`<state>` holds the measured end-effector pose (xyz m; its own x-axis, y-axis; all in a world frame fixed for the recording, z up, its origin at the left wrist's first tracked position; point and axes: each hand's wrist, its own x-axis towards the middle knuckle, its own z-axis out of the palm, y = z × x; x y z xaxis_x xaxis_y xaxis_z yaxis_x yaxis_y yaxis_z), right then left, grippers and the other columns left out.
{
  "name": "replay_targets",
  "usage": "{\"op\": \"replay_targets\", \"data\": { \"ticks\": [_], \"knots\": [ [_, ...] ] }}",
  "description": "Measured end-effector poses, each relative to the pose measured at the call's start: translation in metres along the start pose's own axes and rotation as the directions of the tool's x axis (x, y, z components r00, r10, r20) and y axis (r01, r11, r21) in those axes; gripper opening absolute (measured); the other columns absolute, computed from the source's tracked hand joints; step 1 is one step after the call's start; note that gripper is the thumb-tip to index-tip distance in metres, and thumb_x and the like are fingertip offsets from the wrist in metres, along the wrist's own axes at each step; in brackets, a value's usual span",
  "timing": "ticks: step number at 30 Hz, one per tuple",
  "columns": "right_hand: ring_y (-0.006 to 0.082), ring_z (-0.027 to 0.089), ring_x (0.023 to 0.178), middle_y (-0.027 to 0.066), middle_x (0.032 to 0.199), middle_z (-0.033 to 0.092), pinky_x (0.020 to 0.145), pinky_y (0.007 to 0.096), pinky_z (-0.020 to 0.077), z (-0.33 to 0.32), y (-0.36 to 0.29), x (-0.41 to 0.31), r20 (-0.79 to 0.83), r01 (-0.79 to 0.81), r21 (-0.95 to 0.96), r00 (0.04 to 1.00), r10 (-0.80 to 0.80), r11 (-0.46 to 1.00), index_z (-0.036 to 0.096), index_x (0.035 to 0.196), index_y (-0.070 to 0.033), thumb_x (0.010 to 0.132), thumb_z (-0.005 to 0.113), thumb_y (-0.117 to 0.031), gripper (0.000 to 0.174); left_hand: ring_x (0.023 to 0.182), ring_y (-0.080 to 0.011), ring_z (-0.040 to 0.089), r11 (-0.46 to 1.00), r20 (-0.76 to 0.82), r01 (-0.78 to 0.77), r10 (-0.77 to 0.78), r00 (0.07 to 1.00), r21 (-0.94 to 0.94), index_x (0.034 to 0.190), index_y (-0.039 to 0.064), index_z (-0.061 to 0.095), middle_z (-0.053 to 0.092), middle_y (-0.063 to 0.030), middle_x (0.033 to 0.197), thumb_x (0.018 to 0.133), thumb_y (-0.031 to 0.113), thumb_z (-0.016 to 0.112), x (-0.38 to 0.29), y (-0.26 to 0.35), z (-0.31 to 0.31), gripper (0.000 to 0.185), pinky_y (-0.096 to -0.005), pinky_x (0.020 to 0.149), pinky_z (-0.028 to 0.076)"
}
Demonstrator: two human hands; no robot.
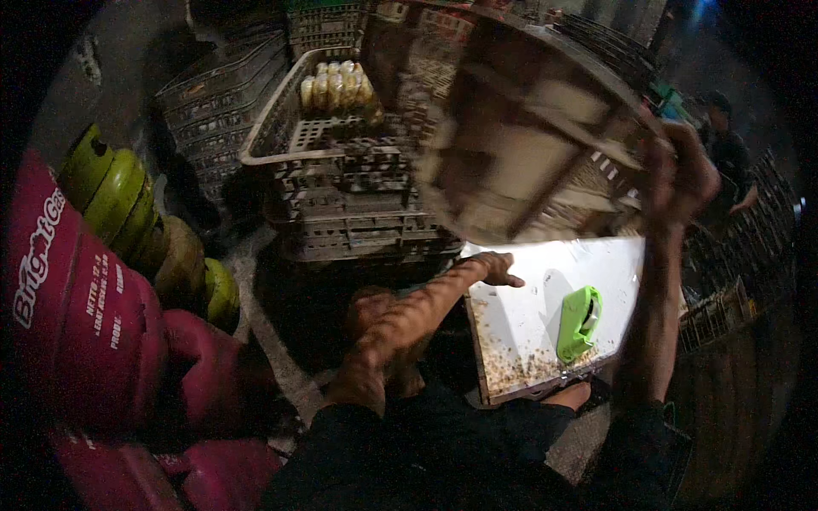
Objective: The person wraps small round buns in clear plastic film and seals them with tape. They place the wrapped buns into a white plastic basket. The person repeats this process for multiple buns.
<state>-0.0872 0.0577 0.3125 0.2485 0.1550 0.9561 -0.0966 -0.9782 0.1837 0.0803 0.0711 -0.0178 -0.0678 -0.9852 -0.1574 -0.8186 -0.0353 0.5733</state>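
My right hand (684,166), raised at the right, grips the rim of a large brown plastic crate (543,147), which is blurred and tilted above a white-topped table. My left hand (501,268) reaches over the upper left corner of the white tabletop (530,319), its fingers apart and holding nothing. On that top, near its lower right edge, stands a green tape dispenser (578,324). The tabletop's lower left part is speckled with brown stains. Left of the crate, clear-wrapped pale packets (335,86) lie in a light-rimmed plastic crate (255,137) on a stack.
Pink gas cylinders (83,306) stand close at my left, with green gas cylinders (115,185) behind them. More plastic crates (223,108) are stacked at the upper left. Another person (728,153) is at the far right, near dark racks or crates (716,319).
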Motion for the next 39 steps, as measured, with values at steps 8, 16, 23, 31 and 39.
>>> {"op": "replay_targets", "data": {
  "ticks": [8, 16, 23, 31, 39],
  "knots": [
    [0.0215, 0.070, 0.073, 0.0114, 0.087, 0.072, 0.066, 0.0358, 0.0554, 0.186, -0.090, 0.068, 0.357, 0.054, 0.185, 0.927, -0.118, 0.981, 0.066, 0.108, -0.006, 0.088, 0.071, -0.049, 0.047, 0.128, -0.0379, 0.053, 0.990, -0.130, -0.027, 0.009, 0.992, -0.138, 0.139, -0.002, 0.046, 0.054, -0.0267, 0.136, 0.089, 0.063, 0.057, -0.012, -0.003, -0.011, 0.083, -0.0459, 0.106, 0.043],
    [0.0302, 0.055, 0.112, 0.0189, 0.114, 0.059, 0.099, 0.0468, 0.0461, 0.251, -0.158, 0.088, 0.075, 0.129, 0.622, 0.972, -0.223, 0.772, 0.058, 0.114, -0.003, 0.092, 0.067, -0.031, 0.037, 0.119, -0.0406, 0.057, 0.996, -0.110, -0.044, 0.036, 0.993, -0.073, 0.139, -0.003, 0.045, 0.059, -0.0293, 0.126, 0.087, 0.060, 0.062, -0.003, 0.011, -0.019, 0.083, -0.0459, 0.101, 0.046],
    [0.0308, 0.057, 0.119, 0.0176, 0.123, 0.063, 0.108, 0.0519, 0.0377, 0.153, -0.015, -0.028, -0.097, 0.072, 0.111, 0.993, -0.061, 0.991, 0.058, 0.126, -0.005, 0.084, 0.077, -0.024, 0.050, 0.114, -0.0424, 0.061, 0.984, -0.224, -0.099, 0.064, 0.972, -0.146, 0.140, -0.003, 0.045, 0.062, -0.0305, 0.120, 0.086, 0.057, 0.067, -0.063, 0.007, -0.020, 0.083, -0.0457, 0.099, 0.048],
    [0.0386, 0.057, 0.119, 0.0255, 0.127, 0.058, 0.100, 0.0459, 0.0465, 0.020, 0.185, -0.288, 0.315, -0.629, -0.516, 0.492, 0.812, 0.581, 0.058, 0.126, 0.003, 0.088, 0.062, -0.061, 0.075, 0.123, -0.0363, 0.057, 0.982, -0.024, 0.003, -0.007, 1.000, -0.191, 0.141, -0.002, 0.043, 0.056, -0.0267, 0.134, 0.095, 0.048, 0.062, -0.017, 0.023, -0.031, 0.071, -0.0429, 0.102, 0.047],
    [0.0425, 0.047, 0.132, 0.0349, 0.138, 0.046, 0.109, 0.0470, 0.0402, -0.010, 0.279, -0.416, 0.231, -0.814, -0.581, -0.181, 0.956, -0.014, 0.043, 0.139, 0.013, 0.081, 0.061, -0.071, 0.104, 0.127, -0.0354, 0.054, 0.998, 0.089, -0.044, 0.047, 0.995, -0.037, 0.138, -0.005, 0.046, 0.055, -0.0263, 0.136, 0.092, 0.043, 0.066, 0.048, 0.069, -0.025, 0.069, -0.0402, 0.106, 0.042]
  ]
}}
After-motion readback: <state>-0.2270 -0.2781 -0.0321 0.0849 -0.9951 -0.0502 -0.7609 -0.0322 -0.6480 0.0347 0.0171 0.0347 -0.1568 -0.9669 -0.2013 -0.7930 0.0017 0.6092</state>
